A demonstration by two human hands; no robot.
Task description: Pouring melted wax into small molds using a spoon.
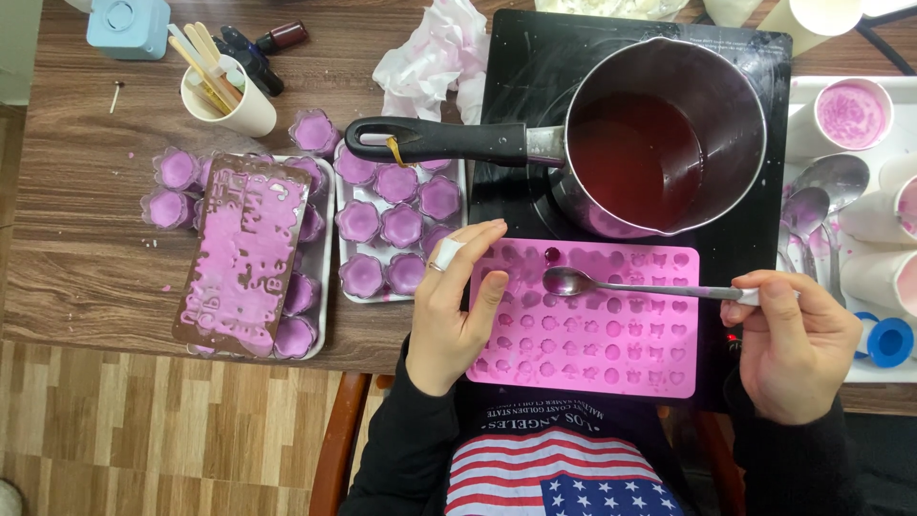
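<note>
Mold (pixel 611 358), one pink sheet of many small shaped cavities, lies at the near edge of the counter (pixel 86 258), partly on one black hotplate (pixel 764 239). The left hand (pixel 454 306) rests flat and open on its left edge, one white band on a finger. The right hand (pixel 798 344) is closed around the handle of one spoon (pixel 573 282), whose bowl hangs over the mold's upper row; one cavity there holds dark liquid.

One saucepan (pixel 659 134) of dark red liquid sits on the hotplate, handle pointing left. Two white trays (pixel 330 239) of purple flower-shaped cups stand to the left, one brown mold (pixel 239 253) lying across the farther one. One paper cup (pixel 234 100) holds wooden sticks. About three spare spoons (pixel 821 191) lie to the right.

The counter is dark wood grain; below it runs lighter plank flooring (pixel 143 430).
</note>
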